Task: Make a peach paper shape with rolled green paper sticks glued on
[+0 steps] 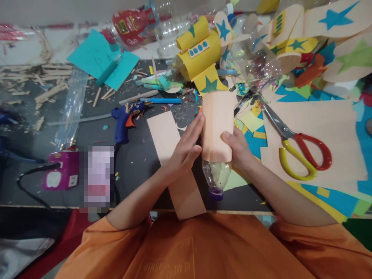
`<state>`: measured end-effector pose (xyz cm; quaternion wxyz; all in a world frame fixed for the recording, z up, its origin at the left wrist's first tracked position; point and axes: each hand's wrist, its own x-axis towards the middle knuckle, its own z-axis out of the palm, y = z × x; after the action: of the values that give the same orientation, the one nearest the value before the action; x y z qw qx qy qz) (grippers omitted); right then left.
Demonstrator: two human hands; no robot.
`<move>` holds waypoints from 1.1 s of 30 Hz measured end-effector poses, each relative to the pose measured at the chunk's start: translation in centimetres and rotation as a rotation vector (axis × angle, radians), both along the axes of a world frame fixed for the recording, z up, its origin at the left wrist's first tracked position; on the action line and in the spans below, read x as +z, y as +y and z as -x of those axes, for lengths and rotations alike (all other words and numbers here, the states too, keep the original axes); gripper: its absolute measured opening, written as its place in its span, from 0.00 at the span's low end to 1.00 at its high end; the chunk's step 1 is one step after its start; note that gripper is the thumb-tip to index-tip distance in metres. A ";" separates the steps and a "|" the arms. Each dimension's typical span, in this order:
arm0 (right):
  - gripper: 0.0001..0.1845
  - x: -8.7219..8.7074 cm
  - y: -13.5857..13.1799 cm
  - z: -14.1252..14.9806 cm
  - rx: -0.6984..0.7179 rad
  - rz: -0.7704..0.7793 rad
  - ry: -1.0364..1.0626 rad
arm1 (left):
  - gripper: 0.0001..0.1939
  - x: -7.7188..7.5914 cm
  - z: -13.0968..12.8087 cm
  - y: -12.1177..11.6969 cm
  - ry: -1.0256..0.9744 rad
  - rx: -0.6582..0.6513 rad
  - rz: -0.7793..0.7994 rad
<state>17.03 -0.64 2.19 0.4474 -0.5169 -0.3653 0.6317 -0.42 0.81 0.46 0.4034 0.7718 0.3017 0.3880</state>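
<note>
A clear plastic bottle [216, 175] with a purple cap points toward me, its body wrapped in a sheet of cream paper [216, 124]. My right hand [240, 149] grips the wrapped bottle from the right, its thumb lying on the paper. Against the left side of the wrap, the fingers of my left hand [188, 145] are stretched out, the thumb apart from them. Under my left forearm lies a cream paper strip [165, 135]. Just beyond the bottle's far end stands a decorated bottle [200, 54] wrapped in yellow paper with blue stars.
Large scissors [293, 143] with red and yellow handles lie on a cream sheet [340, 124] at right. A blue glue gun [122, 122], a purple power adapter [61, 170] and wood scraps [52, 93] are at left. Teal paper [87, 52] and a red-labelled bottle [130, 25] lie at the back.
</note>
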 end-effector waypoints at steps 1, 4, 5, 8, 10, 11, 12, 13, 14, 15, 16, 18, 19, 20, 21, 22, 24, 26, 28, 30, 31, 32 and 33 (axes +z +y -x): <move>0.34 -0.1 -0.1 0.0 0.010 0.000 0.006 | 0.34 0.0 0.1 0.1 0.002 0.021 0.001; 0.34 -0.2 -0.3 0.0 0.047 -0.017 0.023 | 0.33 0.0 0.5 0.2 -0.013 0.104 0.015; 0.33 -0.1 -0.3 0.0 0.068 -0.022 0.025 | 0.33 0.0 0.5 0.3 -0.015 0.128 0.017; 0.33 0.0 -0.4 0.0 0.124 -0.028 0.011 | 0.33 0.2 0.6 0.3 0.000 0.166 0.005; 0.33 0.1 -0.3 0.0 0.119 -0.031 -0.006 | 0.34 0.2 0.5 0.4 0.023 0.145 -0.012; 0.34 0.1 -0.3 0.0 0.100 -0.031 -0.009 | 0.35 0.1 0.5 0.3 0.034 0.123 -0.020; 0.34 0.1 -0.3 0.0 0.077 -0.029 -0.008 | 0.35 0.0 0.5 0.3 0.042 0.099 -0.025; 0.33 0.0 -0.4 0.1 0.054 -0.025 -0.004 | 0.36 0.0 0.5 0.3 0.045 0.076 -0.030; 0.33 0.0 -0.4 0.1 0.033 -0.024 0.000 | 0.36 -0.1 0.4 0.2 0.044 0.055 -0.033; 0.33 -0.1 -0.4 0.1 0.018 -0.024 0.001 | 0.36 -0.1 0.4 0.2 0.039 0.038 -0.034; 0.33 -0.1 -0.4 0.2 0.004 -0.027 -0.001 | 0.36 -0.1 0.4 0.2 0.034 0.022 -0.030; 0.33 -0.2 -0.3 0.1 -0.026 -0.037 -0.017 | 0.36 -0.1 0.3 0.1 0.023 -0.010 -0.010; 0.33 -0.2 -0.2 0.1 -0.046 -0.046 -0.030 | 0.36 0.0 0.3 0.0 0.021 -0.029 0.002; 0.33 -0.2 0.0 0.0 -0.072 -0.056 -0.044 | 0.36 0.1 0.3 -0.1 0.022 -0.053 0.013; 0.33 -0.2 0.1 -0.2 -0.100 -0.065 -0.056 | 0.35 0.2 0.2 -0.1 0.026 -0.079 0.021; 0.33 -0.2 0.3 -0.3 -0.127 -0.072 -0.062 | 0.35 0.3 0.2 -0.2 0.033 -0.106 0.023; 0.33 -0.2 0.6 -0.7 -0.172 -0.073 -0.053 | 0.34 0.4 0.1 -0.3 0.053 -0.152 0.014; 0.32 -0.1 0.9 -1.0 -0.223 -0.058 -0.026 | 0.33 0.3 0.1 -0.3 0.069 -0.184 -0.004; 0.30 0.0 1.0 -1.2 -0.282 -0.054 -0.017 | 0.33 0.3 0.0 -0.4 0.081 -0.205 -0.017; 0.27 0.0 1.0 -1.3 -0.326 -0.071 -0.045 | 0.33 0.2 0.0 -0.4 0.084 -0.224 -0.029; 0.26 -0.1 1.0 -1.4 -0.331 -0.084 -0.069 | 0.33 0.2 0.0 -0.4 0.083 -0.231 -0.034; 0.25 -0.1 1.1 -1.5 -0.329 -0.095 -0.092 | 0.33 0.3 0.0 -0.4 0.083 -0.235 -0.036; 0.25 -0.2 1.2 -1.6 -0.325 -0.103 -0.108 | 0.33 0.4 0.0 -0.4 0.081 -0.235 -0.037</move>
<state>18.65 0.52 1.99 0.5491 -0.5788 -0.3324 0.5030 -0.40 0.39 0.86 0.4194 0.8242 0.2181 0.3120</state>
